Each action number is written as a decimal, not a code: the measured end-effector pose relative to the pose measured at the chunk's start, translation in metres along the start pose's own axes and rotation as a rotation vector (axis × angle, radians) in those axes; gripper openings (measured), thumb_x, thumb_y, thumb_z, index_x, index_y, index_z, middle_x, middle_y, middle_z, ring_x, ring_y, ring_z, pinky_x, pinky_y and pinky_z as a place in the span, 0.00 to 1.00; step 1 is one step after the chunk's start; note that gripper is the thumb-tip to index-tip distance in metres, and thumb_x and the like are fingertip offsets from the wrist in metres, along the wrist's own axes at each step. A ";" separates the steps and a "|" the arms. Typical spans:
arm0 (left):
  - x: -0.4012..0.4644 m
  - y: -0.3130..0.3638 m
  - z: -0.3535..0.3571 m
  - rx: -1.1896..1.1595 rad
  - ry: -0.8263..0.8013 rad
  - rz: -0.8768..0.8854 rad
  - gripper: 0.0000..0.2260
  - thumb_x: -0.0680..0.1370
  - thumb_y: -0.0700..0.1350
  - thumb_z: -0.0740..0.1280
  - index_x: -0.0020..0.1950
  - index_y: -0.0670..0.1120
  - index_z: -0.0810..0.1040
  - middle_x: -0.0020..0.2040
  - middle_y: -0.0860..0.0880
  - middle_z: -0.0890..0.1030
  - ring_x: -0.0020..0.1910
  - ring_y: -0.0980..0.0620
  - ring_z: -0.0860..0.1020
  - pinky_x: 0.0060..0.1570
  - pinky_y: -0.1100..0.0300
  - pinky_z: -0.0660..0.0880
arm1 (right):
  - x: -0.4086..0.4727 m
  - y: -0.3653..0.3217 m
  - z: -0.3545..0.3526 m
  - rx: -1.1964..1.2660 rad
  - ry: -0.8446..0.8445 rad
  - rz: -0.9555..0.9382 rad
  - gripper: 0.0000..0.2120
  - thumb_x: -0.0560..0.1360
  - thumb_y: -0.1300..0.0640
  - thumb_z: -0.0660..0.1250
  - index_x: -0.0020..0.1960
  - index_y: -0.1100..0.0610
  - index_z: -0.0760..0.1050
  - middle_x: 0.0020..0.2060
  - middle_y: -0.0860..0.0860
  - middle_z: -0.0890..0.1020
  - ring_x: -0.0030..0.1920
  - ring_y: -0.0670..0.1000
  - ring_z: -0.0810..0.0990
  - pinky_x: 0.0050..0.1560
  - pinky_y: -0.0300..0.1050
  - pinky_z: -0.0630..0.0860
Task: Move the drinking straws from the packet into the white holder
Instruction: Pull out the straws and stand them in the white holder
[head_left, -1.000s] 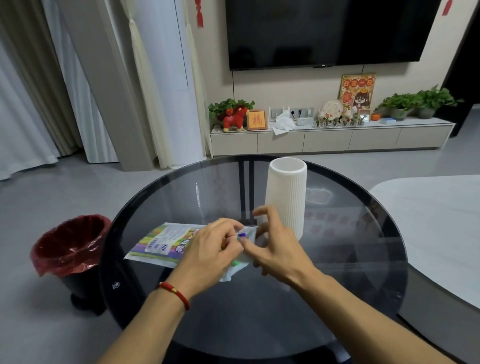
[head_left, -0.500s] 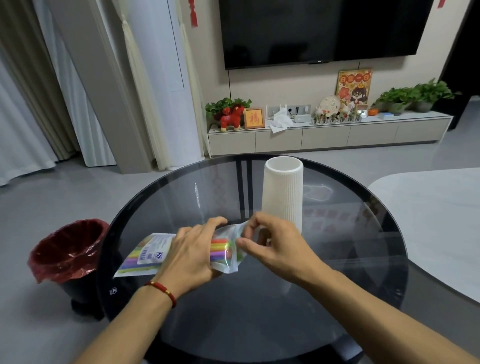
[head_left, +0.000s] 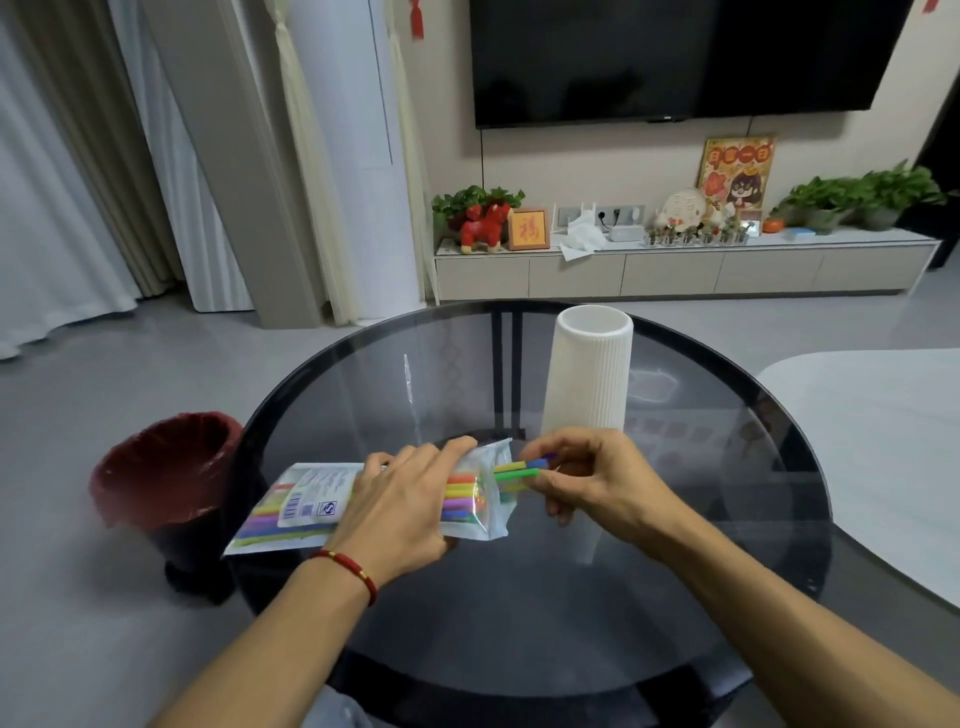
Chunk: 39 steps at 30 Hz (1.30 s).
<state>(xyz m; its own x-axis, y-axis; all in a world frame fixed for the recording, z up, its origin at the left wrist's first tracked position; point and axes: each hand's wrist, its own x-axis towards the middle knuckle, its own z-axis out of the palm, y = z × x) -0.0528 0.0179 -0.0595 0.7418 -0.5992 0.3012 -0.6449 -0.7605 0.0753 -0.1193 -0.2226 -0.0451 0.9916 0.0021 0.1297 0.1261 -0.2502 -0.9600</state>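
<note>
Glass round table (head_left: 519, 623) carries everything, a red-lined waste bin (head_left: 161, 467) on the floor at its nine o'clock. White ribbed holder (head_left: 589, 379) stands upright at twelve o'clock from the hands, unchanged. Straw packet (head_left: 306, 512), half a second ago closed at its mouth, now has several straws (head_left: 514, 470) sticking out toward three o'clock. Left hand (head_left: 400, 512) is clamped around the packet's middle; right hand (head_left: 597, 483) pinches the protruding straw ends, just in front of the holder's base.
</note>
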 end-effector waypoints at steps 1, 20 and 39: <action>-0.001 0.000 0.000 0.010 0.007 -0.007 0.41 0.66 0.58 0.74 0.73 0.62 0.54 0.54 0.57 0.74 0.54 0.52 0.74 0.59 0.50 0.68 | -0.002 0.001 -0.001 0.018 -0.012 0.014 0.06 0.77 0.63 0.76 0.53 0.55 0.84 0.43 0.58 0.87 0.33 0.56 0.84 0.32 0.51 0.85; -0.007 -0.005 -0.002 0.160 -0.267 -0.212 0.52 0.61 0.77 0.64 0.77 0.63 0.43 0.75 0.51 0.62 0.74 0.45 0.60 0.69 0.28 0.53 | -0.017 -0.009 -0.042 -0.021 0.261 -0.039 0.01 0.75 0.65 0.77 0.45 0.61 0.86 0.39 0.54 0.88 0.36 0.48 0.85 0.41 0.41 0.86; 0.025 0.055 0.017 -0.324 -0.202 -0.042 0.04 0.82 0.49 0.57 0.48 0.50 0.67 0.43 0.46 0.77 0.48 0.40 0.73 0.44 0.49 0.67 | -0.032 -0.017 -0.052 0.491 0.333 0.006 0.37 0.63 0.29 0.77 0.61 0.53 0.78 0.47 0.51 0.81 0.34 0.48 0.77 0.23 0.38 0.67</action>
<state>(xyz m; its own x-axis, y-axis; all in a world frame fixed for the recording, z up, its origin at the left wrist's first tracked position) -0.0666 -0.0429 -0.0639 0.7695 -0.6307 0.1004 -0.6136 -0.6864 0.3904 -0.1549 -0.2692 -0.0201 0.9395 -0.3213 0.1185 0.1983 0.2283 -0.9532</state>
